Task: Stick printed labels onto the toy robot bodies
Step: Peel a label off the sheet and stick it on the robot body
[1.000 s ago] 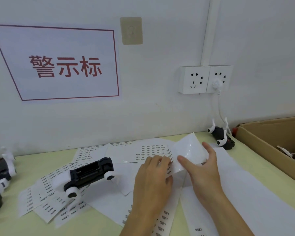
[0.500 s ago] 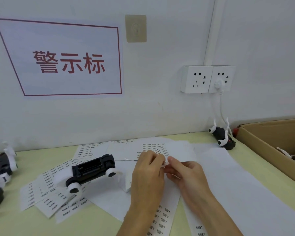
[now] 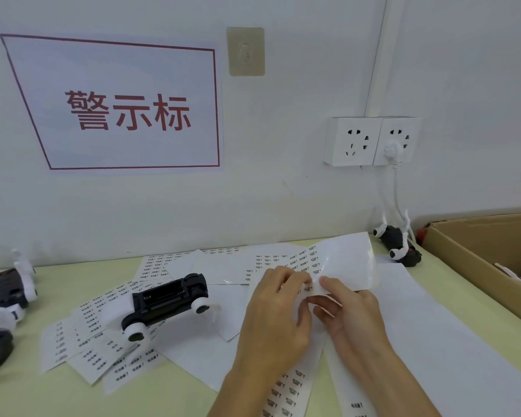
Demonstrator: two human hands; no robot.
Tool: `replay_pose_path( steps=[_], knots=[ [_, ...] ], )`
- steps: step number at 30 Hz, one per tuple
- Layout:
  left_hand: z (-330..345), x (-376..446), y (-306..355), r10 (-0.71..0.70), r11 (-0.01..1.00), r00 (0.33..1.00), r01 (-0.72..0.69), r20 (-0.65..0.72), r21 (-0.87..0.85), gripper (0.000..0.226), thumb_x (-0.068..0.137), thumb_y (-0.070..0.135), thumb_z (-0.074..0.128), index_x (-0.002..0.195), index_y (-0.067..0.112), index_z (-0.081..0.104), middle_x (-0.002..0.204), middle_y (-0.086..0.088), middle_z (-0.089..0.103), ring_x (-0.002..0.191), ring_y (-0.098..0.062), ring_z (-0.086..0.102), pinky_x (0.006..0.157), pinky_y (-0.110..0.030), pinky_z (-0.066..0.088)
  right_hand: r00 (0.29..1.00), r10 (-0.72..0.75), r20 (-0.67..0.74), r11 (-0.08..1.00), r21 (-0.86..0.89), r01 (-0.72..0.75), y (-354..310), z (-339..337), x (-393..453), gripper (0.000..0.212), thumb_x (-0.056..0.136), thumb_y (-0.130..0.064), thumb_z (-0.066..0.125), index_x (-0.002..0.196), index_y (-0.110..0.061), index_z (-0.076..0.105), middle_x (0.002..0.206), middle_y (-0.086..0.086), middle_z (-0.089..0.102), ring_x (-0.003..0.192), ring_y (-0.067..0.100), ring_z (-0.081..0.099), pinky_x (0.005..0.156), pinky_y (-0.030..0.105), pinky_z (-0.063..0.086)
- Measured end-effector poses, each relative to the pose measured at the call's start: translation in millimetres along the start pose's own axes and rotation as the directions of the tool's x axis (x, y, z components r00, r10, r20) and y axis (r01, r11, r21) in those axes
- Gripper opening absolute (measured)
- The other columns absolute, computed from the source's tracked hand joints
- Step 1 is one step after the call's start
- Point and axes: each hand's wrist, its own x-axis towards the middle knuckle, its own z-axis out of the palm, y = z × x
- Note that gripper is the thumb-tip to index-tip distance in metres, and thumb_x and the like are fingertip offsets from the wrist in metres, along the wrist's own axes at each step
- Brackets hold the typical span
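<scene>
A black toy robot body with white wheels [image 3: 166, 305] lies on loose label sheets [image 3: 103, 350] left of centre. To its right, my left hand [image 3: 274, 320] and my right hand [image 3: 352, 314] meet over one label sheet [image 3: 348, 260]. Both pinch its near edge, fingertips almost touching, and its far half curls up off the table. Rows of small printed labels run down the sheet under my left wrist.
More toy robots lie at the far left [image 3: 6, 293] and by the wall at the right [image 3: 399, 245]. An open cardboard box [image 3: 469, 254] holding toy parts stands at the right edge. Wall sockets [image 3: 372, 141] with a plugged cable hang above.
My right hand had bent the sheet's far part up, then came back to my left hand at the near edge. The sheet's far half has lifted again.
</scene>
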Motion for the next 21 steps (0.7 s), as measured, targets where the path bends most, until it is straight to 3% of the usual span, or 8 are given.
replay_pose_path(
  steps=[2,4,9,14,18,21],
  knots=[
    [-1,-1,5,-0.040,0.996,0.998,0.043,0.049,-0.073,0.034,0.085,0.027,0.054,0.118,0.023,0.059,0.113,0.020,0.050,0.109,-0.004,0.051,0.090,-0.021,0.047,0.998,-0.049,-0.036,0.998,-0.042,0.048,1,-2,2,0.010,0.087,-0.004,0.069,0.086,0.005,0.073,0.086,0.021,0.074,0.070,0.027,0.072,0.068,0.036,0.053],
    [0,0,8,-0.069,0.990,0.997,0.071,0.024,-0.119,0.031,0.089,0.029,0.051,0.118,0.023,0.060,0.111,0.022,0.050,0.110,-0.003,0.051,0.092,-0.017,0.044,0.994,-0.109,-0.029,0.989,-0.106,0.105,3,-2,2,0.011,0.086,-0.006,0.072,0.082,0.004,0.076,0.083,0.022,0.075,0.075,0.030,0.073,0.069,0.035,0.055],
    [2,4,6,-0.126,0.985,0.991,0.118,-0.049,-0.128,0.017,0.096,0.019,0.059,0.110,0.019,0.069,0.105,0.016,0.059,0.104,-0.002,0.052,0.088,-0.017,0.044,0.985,-0.160,0.060,0.963,-0.210,0.169,5,-1,-1,0.011,0.085,-0.008,0.073,0.078,0.000,0.078,0.080,0.021,0.075,0.082,0.034,0.074,0.077,0.038,0.060],
    [3,4,3,-0.121,0.985,0.991,0.111,-0.065,-0.135,0.017,0.095,0.014,0.063,0.109,0.017,0.071,0.105,0.013,0.062,0.104,-0.001,0.053,0.088,-0.011,0.042,0.992,-0.123,0.036,0.979,-0.161,0.127,2,0,-3,0.011,0.088,-0.006,0.069,0.095,-0.002,0.076,0.090,0.016,0.077,0.083,0.030,0.075,0.066,0.027,0.059],
    [4,5,2,-0.170,0.972,0.982,0.154,-0.079,-0.177,0.015,0.092,0.009,0.068,0.101,0.020,0.072,0.099,0.015,0.064,0.099,-0.001,0.057,0.086,-0.010,0.042,0.989,-0.141,0.033,0.960,-0.239,0.145,3,2,-6,0.010,0.089,-0.010,0.071,0.094,-0.009,0.079,0.090,0.009,0.078,0.086,0.023,0.075,0.070,0.028,0.057],
    [5,6,1,-0.251,0.944,0.966,0.230,-0.062,-0.237,0.016,0.091,0.008,0.069,0.094,0.024,0.074,0.091,0.019,0.067,0.093,-0.002,0.062,0.084,-0.016,0.048,0.987,-0.161,0.027,0.945,-0.284,0.162,2,4,-8,0.009,0.087,-0.013,0.073,0.085,-0.015,0.081,0.083,0.007,0.078,0.082,0.019,0.075,0.074,0.030,0.057]
  ],
)
